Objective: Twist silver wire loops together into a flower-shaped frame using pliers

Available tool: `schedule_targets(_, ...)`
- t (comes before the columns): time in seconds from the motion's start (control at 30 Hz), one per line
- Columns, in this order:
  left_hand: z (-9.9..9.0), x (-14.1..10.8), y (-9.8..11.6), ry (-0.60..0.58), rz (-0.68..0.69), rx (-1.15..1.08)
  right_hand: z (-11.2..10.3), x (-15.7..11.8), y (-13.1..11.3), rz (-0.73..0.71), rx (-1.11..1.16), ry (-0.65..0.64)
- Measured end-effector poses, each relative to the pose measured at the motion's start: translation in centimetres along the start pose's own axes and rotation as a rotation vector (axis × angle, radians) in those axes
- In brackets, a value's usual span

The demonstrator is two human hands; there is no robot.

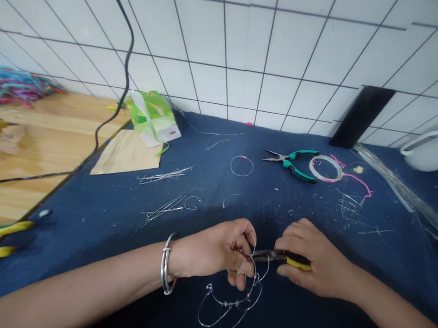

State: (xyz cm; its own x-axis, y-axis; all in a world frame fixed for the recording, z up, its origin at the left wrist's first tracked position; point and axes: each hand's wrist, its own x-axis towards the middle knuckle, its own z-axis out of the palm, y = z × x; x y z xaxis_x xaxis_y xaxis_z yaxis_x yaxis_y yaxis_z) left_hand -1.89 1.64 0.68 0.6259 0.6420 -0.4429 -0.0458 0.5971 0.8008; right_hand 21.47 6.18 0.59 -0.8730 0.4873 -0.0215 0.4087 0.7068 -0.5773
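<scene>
Wire piece (pixel 248 295), silvery & loopy w/ tiny pink beads strung along it, is at the bottom centre of a head-cam view, between two bare hands, over a desk covered in dark blue cloth (pixel 202 183). L hand (pixel 233 255), w/ a silver bracelet (pixel 165 262) at the wrist, pinches it btwn thumb & curled fingers, almost no gap; the looser loops hang below, toward the viewer. R hand (pixel 306 257) is wrapped round yellow-and-black pliers (pixel 297 261), their nose pointing left into the wire right by the L thumb. Can't tell if the jaws are clamped or slightly apart, b/c loops & fingers cover the tip. Step in hand looks like bending or pinching the wire at that spot; next move prob. calls for a firm L grip, a small controlled squeeze or twist w/ the R, & care not to squash nearby loops. Beyond the hands: two small piles of wire bits, a farther pile (pixel 166 174) & a nearer pile (pixel 168 208), both left of centre; a thin wire ring (pixel 243 157) w/ a pink bit on top, mid-desk; then teal pliers (pixel 290 164), lying spread, nose left, w/ a clear roll (pixel 339 171) just beside their handles & pink cord (pixel 362 181) trailing right. Back left: green-and-white bag (pixel 155 117) partly on tan paper (pixel 126 152). Far right: white mug (pixel 433 151), near the tiled wall (pixel 246 36).
</scene>
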Motion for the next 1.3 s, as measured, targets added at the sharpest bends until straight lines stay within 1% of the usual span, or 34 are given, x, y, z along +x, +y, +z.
schedule_targets(0.33,-0.11,-0.02,-0.27,-0.034,0.010,-0.029,0.18,-0.01,-0.02,0.017,0.006,-0.016)
schedule_targets(0.57,-0.40,-0.07,-0.02,-0.149,-0.036,-0.070,-0.16,0.16,0.01,-0.028,0.050,-0.013)
schedule_targets(0.77,-0.67,0.11,-0.11,-0.217,-0.064,-0.072,-0.03,0.19,-0.15,-0.059,0.060,-0.017)
schedule_targets(0.9,-0.69,0.06,-0.11,-0.243,-0.071,-0.072,0.11,0.20,-0.18,-0.080,0.052,-0.007)
schedule_targets(1.17,-0.69,0.34,-0.37,-0.319,-0.074,-0.074,0.42,0.10,-0.05,-0.109,0.055,-0.029)
schedule_targets(1.3,-0.65,0.32,-0.36,-0.329,-0.077,-0.076,0.48,0.14,-0.01,-0.111,0.050,-0.029)
